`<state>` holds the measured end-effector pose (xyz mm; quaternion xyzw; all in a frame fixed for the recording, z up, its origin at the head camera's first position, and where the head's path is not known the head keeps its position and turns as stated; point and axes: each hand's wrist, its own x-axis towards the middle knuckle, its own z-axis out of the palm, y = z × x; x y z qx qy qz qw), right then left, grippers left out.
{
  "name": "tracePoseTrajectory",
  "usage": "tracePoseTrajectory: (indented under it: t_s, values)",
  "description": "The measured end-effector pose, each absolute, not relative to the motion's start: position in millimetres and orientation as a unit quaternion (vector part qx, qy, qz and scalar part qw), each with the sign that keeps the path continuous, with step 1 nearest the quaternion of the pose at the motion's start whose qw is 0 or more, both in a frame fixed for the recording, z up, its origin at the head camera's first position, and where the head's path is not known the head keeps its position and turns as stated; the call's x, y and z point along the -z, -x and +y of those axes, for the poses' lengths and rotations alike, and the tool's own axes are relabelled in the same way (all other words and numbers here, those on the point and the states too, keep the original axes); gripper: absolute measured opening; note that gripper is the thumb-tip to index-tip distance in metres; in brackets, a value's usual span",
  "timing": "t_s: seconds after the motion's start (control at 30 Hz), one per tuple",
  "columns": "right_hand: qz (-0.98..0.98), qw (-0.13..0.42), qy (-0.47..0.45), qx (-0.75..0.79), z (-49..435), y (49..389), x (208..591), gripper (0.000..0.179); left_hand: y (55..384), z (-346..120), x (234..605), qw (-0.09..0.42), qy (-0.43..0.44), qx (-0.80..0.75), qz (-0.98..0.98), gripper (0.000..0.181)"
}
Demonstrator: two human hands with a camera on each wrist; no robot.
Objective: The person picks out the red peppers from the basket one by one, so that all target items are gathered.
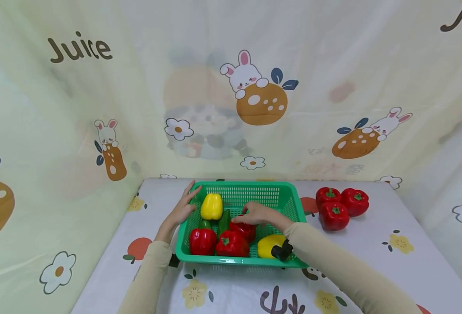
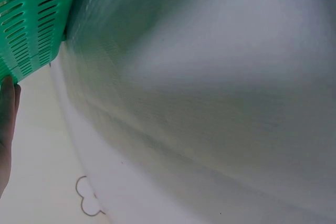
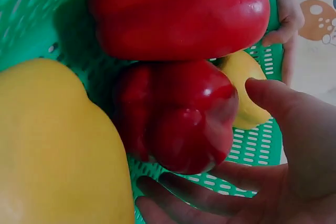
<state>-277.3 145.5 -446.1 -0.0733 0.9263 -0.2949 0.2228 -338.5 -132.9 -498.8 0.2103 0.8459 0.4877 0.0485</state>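
Note:
A green plastic basket (image 1: 238,261) holds red bell peppers, yellow bell peppers and green cucumbers. My right hand (image 1: 260,213) reaches into its middle, at a red bell pepper (image 3: 178,119). In the right wrist view the fingers (image 3: 210,195) extend along one side of that pepper, and the thumb (image 3: 268,95) stands apart from it. My left hand (image 1: 181,211) rests at the basket's left rim, fingers fairly straight along the outside. Another red pepper (image 1: 203,241) and a yellow pepper (image 1: 212,206) lie nearby, with a cucumber (image 1: 224,221) between the peppers.
Three red bell peppers (image 1: 334,216) stand grouped on the table to the right of the basket. A second yellow pepper (image 1: 269,245) lies in the basket's front right corner, beneath my right wrist. A printed cloth (image 1: 199,279) covers the table, and printed curtains (image 1: 313,144) hang behind.

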Motion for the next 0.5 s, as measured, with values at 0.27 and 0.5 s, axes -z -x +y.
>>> tracePoseTrajectory:
  t_s: [0.27, 0.5]
  values:
    - [0.927, 0.248, 0.055, 0.277, 139.1, 285.5, 455.5, 0.055, 338.1, -133.1, 499.3, 0.048, -0.215, -0.493, 0.842, 0.078]
    - [0.925, 0.257, 0.053, 0.276, 137.7, 286.7, 456.4, 0.052, 336.8, -133.6, 498.9, 0.048, -0.219, -0.496, 0.839, 0.077]
